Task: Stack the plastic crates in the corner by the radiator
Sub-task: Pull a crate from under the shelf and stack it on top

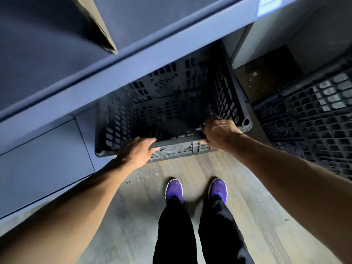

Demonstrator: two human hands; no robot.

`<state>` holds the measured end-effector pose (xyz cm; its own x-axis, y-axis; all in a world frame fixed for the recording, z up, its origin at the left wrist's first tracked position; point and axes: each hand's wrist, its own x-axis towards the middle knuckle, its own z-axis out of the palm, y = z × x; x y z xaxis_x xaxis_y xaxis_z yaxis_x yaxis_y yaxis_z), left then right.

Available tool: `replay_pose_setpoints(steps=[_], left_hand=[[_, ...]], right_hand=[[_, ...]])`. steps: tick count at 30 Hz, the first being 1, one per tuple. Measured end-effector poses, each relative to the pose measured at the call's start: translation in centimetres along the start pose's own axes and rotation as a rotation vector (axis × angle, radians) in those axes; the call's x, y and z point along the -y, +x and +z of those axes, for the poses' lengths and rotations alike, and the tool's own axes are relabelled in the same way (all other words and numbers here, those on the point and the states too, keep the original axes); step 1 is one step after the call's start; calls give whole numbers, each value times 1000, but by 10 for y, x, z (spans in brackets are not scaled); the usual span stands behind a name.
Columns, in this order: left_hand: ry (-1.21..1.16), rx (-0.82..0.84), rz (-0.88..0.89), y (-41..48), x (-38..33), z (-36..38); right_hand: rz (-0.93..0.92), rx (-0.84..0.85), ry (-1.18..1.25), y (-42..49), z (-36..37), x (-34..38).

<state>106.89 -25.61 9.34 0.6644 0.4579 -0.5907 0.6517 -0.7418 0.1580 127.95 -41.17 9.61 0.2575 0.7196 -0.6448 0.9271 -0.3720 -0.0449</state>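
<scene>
1. I count one black crate, far half under the blue shelf.
2. Two hands: left hand and right hand each curl over its near rim.
3. Right of that crate, a second crate, possibly stacked.

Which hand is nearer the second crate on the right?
Right. The right hand grips the near rim of the black crate by its right corner, beside the second crate; the left hand grips the same rim near the left corner, farther away.
</scene>
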Motion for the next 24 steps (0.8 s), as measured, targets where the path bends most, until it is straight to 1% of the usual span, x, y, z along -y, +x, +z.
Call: replay_pose_setpoints(steps=[2, 7, 11, 14, 20, 24], left_hand=[[0, 20, 5, -11, -5, -12], [83, 115, 63, -38, -26, -36], [122, 160, 185, -64, -48, -46], [195, 168, 352, -85, -64, -53], [190, 341, 474, -125, -107, -65], [286, 369, 562, -142, -132, -71]], right_hand=[[25, -14, 26, -22, -5, 0], [117, 23, 120, -83, -4, 2], [183, 19, 228, -141, 4, 8], [254, 43, 304, -189, 14, 17], [399, 50, 371, -277, 24, 38], [501, 38, 450, -328, 33, 49]])
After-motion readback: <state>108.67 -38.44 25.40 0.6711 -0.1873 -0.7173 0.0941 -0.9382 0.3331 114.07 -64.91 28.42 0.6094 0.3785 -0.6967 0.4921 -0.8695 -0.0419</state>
